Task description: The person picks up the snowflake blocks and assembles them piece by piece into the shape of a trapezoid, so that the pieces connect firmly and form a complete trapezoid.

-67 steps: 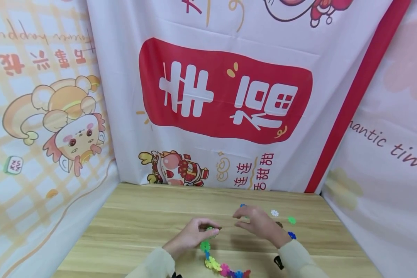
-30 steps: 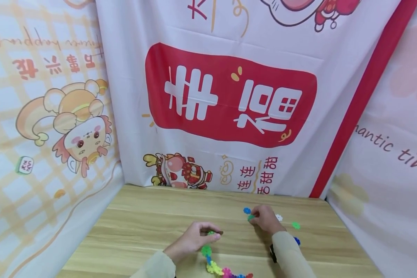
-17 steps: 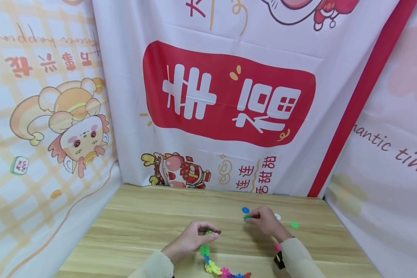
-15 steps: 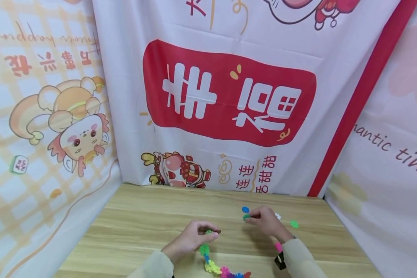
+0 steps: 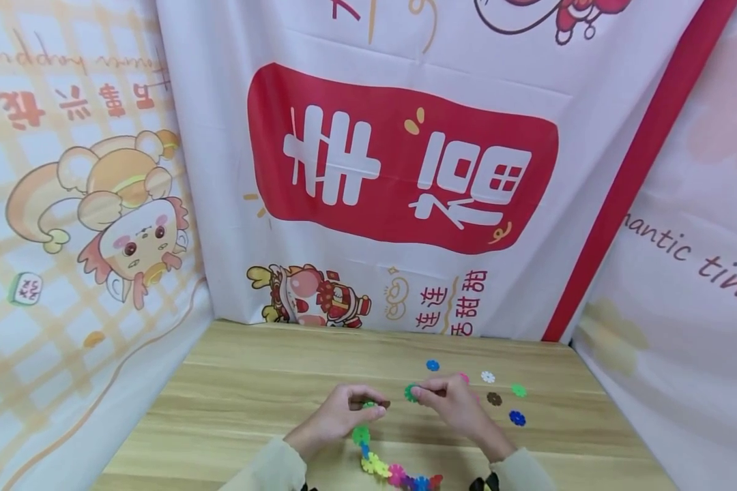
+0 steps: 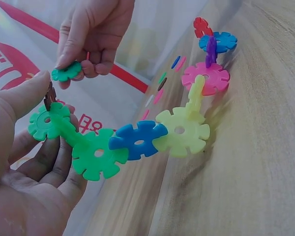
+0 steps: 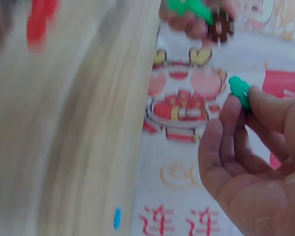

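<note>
My left hand (image 5: 338, 417) pinches one end of a chain of slotted snowflake discs (image 6: 99, 153), near a brown disc (image 6: 50, 96) that stands edge-on at the chain's tip. Green, blue, yellow, pink, purple and red discs follow along it, curving down toward the table. Between the thumb and fingers of my right hand (image 5: 459, 409) is a loose teal-green snowflake disc (image 7: 240, 91). This disc faces the brown one across a small gap. In the right wrist view, the brown disc shows in the left hand at the top.
Several loose discs lie on the wooden table (image 5: 252, 382) beyond and right of my right hand: blue (image 5: 432, 365), white (image 5: 488, 376), light green (image 5: 518, 390), brown (image 5: 494, 399), dark blue (image 5: 517, 418) and pink (image 5: 464, 377). Printed cloth (image 5: 221, 204) hangs around the table.
My right hand reached to the back of the table, took hold of the teal-green disc and brought it left and nearer. My left hand stayed about in place with the chain.
</note>
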{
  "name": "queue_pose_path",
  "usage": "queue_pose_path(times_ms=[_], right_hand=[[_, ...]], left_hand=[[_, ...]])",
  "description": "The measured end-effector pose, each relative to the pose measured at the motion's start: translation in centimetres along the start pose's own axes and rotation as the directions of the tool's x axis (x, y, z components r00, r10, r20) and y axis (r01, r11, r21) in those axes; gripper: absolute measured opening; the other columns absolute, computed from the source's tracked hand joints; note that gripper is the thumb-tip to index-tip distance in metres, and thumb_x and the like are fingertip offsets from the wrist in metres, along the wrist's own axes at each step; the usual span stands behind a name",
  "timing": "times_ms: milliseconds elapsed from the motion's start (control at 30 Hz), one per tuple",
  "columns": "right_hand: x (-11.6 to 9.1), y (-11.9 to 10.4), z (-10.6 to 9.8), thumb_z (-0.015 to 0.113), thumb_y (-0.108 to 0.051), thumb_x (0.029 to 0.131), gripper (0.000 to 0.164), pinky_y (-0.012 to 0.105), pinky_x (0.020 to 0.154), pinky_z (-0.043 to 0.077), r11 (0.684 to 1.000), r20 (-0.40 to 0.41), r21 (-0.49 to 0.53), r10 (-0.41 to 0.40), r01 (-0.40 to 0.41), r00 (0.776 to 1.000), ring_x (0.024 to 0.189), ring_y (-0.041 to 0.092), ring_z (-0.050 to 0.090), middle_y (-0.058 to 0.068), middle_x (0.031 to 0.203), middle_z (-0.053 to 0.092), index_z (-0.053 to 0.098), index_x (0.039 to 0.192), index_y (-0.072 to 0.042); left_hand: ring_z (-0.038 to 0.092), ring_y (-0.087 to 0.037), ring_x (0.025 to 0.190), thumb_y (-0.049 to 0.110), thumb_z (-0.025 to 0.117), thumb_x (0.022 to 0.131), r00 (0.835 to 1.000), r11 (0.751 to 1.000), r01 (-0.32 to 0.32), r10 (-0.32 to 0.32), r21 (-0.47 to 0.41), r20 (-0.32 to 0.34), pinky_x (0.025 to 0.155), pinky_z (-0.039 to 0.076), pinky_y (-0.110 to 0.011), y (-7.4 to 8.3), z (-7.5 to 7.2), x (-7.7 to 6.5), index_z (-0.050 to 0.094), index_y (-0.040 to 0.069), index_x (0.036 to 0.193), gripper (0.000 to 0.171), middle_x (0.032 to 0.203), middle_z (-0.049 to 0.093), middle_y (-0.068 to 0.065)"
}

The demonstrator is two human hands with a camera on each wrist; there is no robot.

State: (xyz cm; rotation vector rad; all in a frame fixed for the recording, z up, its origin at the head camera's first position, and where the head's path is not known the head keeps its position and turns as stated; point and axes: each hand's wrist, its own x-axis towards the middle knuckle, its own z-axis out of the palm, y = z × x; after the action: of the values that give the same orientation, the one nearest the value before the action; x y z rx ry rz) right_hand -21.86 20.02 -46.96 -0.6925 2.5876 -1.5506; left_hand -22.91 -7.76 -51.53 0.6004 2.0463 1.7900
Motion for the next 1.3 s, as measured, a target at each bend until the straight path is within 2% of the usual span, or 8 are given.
queue_pose_path(times_ms=[100,233,433,633,833,1000,1100,1300], right_hand=[[-0.3,-0.4,1.4,0.069,-0.024,0.103,0.023,0.023,0.081,0.062,0.999,-0.036,0.045,0.002,0.000,0.999,0.091,0.008,0.073,0.012,0.107,0.081,0.082,0.111,-0.006],[-0.5,-0.5,2.6,0.072,-0.028,0.101,0.021,0.024,0.084,0.062,0.997,-0.095,0.071,0.042,-0.036,0.995,0.095,0.011,0.074,0.009,0.108,0.081,0.084,0.109,-0.012],[-0.5,-0.3,3.4,0.072,-0.026,0.101,0.022,0.028,0.084,0.063,0.993,-0.095,0.108,0.051,-0.040,0.994,0.093,0.010,0.073,0.012,0.107,0.080,0.083,0.111,-0.009],[-0.3,-0.4,4.0,0.072,-0.023,0.101,0.020,0.029,0.083,0.064,0.993,-0.104,0.120,0.021,-0.008,0.994,0.092,0.013,0.074,0.013,0.106,0.080,0.083,0.110,-0.008],[-0.1,-1.0,5.0,0.074,-0.017,0.099,0.016,0.024,0.078,0.063,0.991,-0.185,0.132,0.026,-0.002,0.982,0.086,0.010,0.073,0.014,0.102,0.081,0.083,0.106,-0.006],[0.2,-1.9,5.5,0.076,-0.017,0.098,0.013,0.020,0.068,0.058,0.991,-0.257,0.130,0.067,-0.034,0.964,0.076,0.006,0.068,0.012,0.095,0.081,0.084,0.103,-0.008],[0.4,-2.0,5.5,0.075,-0.016,0.099,0.013,0.019,0.064,0.056,0.990,-0.255,0.126,0.088,-0.057,0.963,0.074,0.007,0.067,0.012,0.093,0.080,0.084,0.102,-0.008],[0.8,-1.8,5.2,0.074,-0.015,0.100,0.013,0.019,0.065,0.057,0.992,-0.195,0.114,0.071,-0.050,0.978,0.071,0.006,0.066,0.014,0.095,0.081,0.084,0.103,-0.007]], left_hand=[[0.071,-0.020,0.115,0.038,0.074,0.100,1.000,1.000,-0.006,0.006,-0.003,-0.002,0.100,0.060,-0.034,0.0,0.0,-0.1,0.070,0.007,0.131,0.045,0.133,0.073,-0.012],[0.071,-0.021,0.115,0.036,0.074,0.100,1.000,1.000,-0.014,0.014,-0.007,-0.002,0.099,0.060,-0.033,-0.1,0.1,-0.1,0.072,0.010,0.129,0.039,0.134,0.072,-0.016],[0.071,-0.020,0.110,0.036,0.075,0.100,1.000,1.000,-0.009,0.009,-0.013,-0.002,0.098,0.060,-0.039,-0.1,0.2,0.0,0.074,0.016,0.124,0.032,0.132,0.071,-0.021],[0.071,-0.015,0.104,0.033,0.074,0.100,0.999,0.999,-0.049,0.049,0.006,-0.001,0.089,0.060,-0.026,-0.1,0.2,0.2,0.074,0.011,0.123,0.032,0.128,0.070,-0.025],[0.072,-0.009,0.100,0.028,0.075,0.100,0.993,0.994,-0.103,0.104,0.028,-0.055,0.084,0.058,-0.020,0.0,0.6,0.4,0.075,0.007,0.122,0.030,0.123,0.075,-0.021],[0.070,-0.003,0.090,0.021,0.074,0.099,0.976,0.983,-0.175,0.180,0.047,-0.124,0.076,0.056,-0.017,0.1,1.1,0.6,0.076,0.002,0.120,0.029,0.120,0.074,-0.028],[0.068,-0.001,0.084,0.019,0.076,0.098,0.970,0.981,-0.182,0.190,0.062,-0.154,0.070,0.053,-0.016,0.2,1.2,0.6,0.077,0.000,0.117,0.027,0.118,0.074,-0.031],[0.067,-0.003,0.083,0.017,0.076,0.097,0.974,0.984,-0.155,0.167,0.089,-0.153,0.069,0.053,-0.017,0.4,1.2,0.7,0.078,0.003,0.115,0.023,0.114,0.077,-0.025]])
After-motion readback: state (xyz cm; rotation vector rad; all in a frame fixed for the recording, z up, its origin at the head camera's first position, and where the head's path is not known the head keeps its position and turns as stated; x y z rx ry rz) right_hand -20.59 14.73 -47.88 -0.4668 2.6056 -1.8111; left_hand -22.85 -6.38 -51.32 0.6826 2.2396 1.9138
